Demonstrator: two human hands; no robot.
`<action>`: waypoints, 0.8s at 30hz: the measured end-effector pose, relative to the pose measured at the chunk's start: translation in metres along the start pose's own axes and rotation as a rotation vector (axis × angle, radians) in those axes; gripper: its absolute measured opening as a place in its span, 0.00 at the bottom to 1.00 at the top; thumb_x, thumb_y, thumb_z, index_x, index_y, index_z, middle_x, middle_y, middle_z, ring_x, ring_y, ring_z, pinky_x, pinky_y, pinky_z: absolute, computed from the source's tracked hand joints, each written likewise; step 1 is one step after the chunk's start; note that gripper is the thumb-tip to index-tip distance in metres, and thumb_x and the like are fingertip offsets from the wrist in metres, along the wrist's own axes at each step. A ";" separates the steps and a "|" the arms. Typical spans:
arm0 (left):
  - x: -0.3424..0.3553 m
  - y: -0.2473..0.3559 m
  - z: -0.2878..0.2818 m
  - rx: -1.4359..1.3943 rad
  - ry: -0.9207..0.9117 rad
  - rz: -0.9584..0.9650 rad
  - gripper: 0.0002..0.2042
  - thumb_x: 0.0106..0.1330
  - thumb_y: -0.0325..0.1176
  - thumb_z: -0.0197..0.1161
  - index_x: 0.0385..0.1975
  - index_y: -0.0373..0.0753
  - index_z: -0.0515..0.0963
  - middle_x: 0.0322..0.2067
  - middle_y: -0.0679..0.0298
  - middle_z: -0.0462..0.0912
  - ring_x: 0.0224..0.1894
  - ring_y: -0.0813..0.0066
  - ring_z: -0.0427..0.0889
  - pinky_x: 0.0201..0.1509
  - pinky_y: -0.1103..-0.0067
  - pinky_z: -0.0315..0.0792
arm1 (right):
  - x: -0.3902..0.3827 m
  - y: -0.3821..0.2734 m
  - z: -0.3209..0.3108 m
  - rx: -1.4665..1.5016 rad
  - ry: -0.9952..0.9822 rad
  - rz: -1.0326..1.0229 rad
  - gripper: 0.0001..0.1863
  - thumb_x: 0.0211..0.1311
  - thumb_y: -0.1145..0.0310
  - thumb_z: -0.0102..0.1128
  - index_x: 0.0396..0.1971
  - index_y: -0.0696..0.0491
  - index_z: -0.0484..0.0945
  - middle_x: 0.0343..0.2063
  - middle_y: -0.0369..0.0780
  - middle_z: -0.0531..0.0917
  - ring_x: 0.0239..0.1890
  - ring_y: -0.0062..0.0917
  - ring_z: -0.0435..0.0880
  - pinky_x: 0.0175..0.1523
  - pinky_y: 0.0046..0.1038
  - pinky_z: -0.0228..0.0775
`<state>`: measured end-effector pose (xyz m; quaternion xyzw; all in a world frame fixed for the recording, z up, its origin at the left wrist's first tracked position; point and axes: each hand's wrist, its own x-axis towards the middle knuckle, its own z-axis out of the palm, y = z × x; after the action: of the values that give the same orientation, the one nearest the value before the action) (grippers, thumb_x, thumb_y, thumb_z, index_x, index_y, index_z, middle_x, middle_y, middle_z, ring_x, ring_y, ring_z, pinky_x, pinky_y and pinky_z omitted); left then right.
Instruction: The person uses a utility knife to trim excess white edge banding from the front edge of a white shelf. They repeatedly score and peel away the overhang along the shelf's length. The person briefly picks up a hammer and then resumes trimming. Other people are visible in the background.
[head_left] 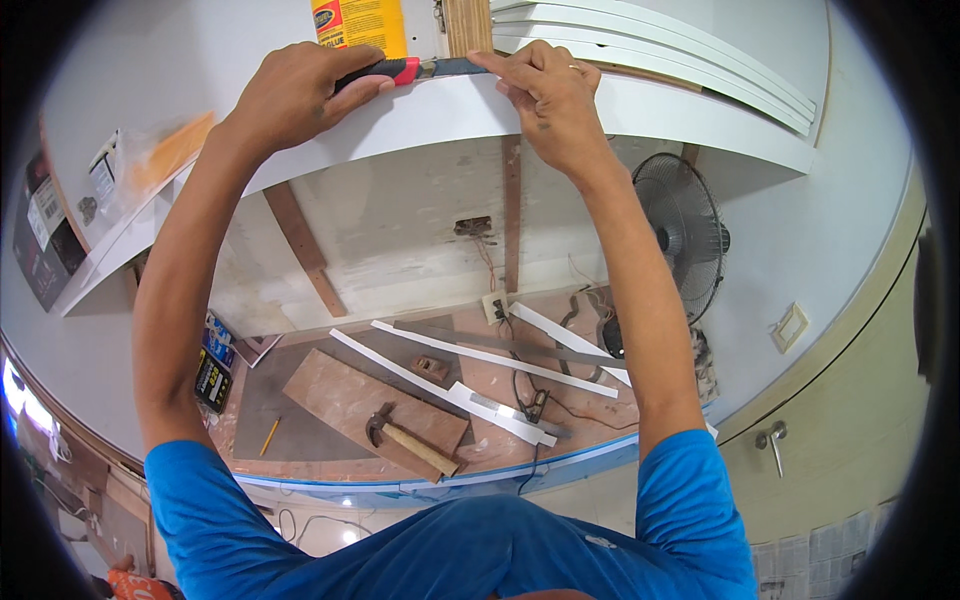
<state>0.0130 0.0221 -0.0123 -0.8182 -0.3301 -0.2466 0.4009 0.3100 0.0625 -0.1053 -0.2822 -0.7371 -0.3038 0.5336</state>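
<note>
Both my arms reach up to a long white shelf panel (430,115). My left hand (305,90) is closed around the black and red handle of a hand tool (405,70). The tool lies level along the panel's far edge, and its flat dark blade runs to the right. At the blade's right end, my right hand (548,100) pinches it between thumb and fingers. Exactly what kind of tool it is, I cannot make out. Just behind my left hand stands a yellow glue container (362,25). A wooden post (467,25) rises behind the blade.
White strips (655,45) lie stacked at the back right. Below are a claw hammer (415,440), a brown board (345,400), a pencil (270,437), a small block plane (431,369), white edging strips (500,358) and cables. A black fan (680,235) stands right; a plastic bag (150,165) lies left.
</note>
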 end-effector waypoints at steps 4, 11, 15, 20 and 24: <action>-0.005 0.002 -0.002 -0.014 -0.029 -0.053 0.19 0.74 0.51 0.65 0.53 0.43 0.86 0.32 0.53 0.88 0.31 0.55 0.83 0.38 0.66 0.75 | 0.001 0.000 0.004 0.017 0.022 -0.008 0.24 0.70 0.74 0.64 0.61 0.32 0.86 0.34 0.29 0.76 0.44 0.20 0.76 0.61 0.32 0.51; -0.003 0.013 0.001 -0.011 -0.035 -0.129 0.19 0.74 0.52 0.64 0.53 0.48 0.86 0.33 0.55 0.88 0.31 0.57 0.84 0.38 0.66 0.76 | 0.000 0.006 0.003 0.084 0.027 -0.005 0.26 0.66 0.75 0.64 0.59 0.30 0.86 0.36 0.29 0.79 0.46 0.24 0.77 0.62 0.36 0.53; -0.002 0.009 -0.001 0.031 0.001 -0.068 0.18 0.74 0.52 0.63 0.53 0.48 0.86 0.30 0.56 0.87 0.31 0.58 0.84 0.38 0.66 0.76 | 0.002 0.002 0.001 0.113 0.053 0.006 0.28 0.64 0.78 0.63 0.58 0.29 0.87 0.38 0.29 0.81 0.47 0.25 0.78 0.62 0.39 0.55; -0.002 0.023 -0.011 0.139 -0.012 -0.037 0.17 0.74 0.52 0.63 0.52 0.49 0.85 0.30 0.57 0.87 0.32 0.56 0.85 0.37 0.63 0.76 | 0.000 0.005 0.002 0.114 0.054 0.012 0.28 0.63 0.78 0.62 0.57 0.30 0.87 0.38 0.29 0.81 0.46 0.25 0.78 0.63 0.39 0.55; 0.002 0.015 -0.015 0.206 -0.011 0.041 0.16 0.74 0.50 0.63 0.51 0.48 0.84 0.32 0.58 0.88 0.34 0.55 0.85 0.37 0.63 0.76 | 0.001 0.005 0.001 0.074 0.017 0.011 0.24 0.70 0.75 0.64 0.61 0.33 0.86 0.36 0.28 0.79 0.46 0.20 0.76 0.65 0.32 0.51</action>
<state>0.0234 0.0035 -0.0105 -0.7805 -0.3392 -0.1987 0.4861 0.3127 0.0663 -0.1043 -0.2635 -0.7418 -0.2757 0.5516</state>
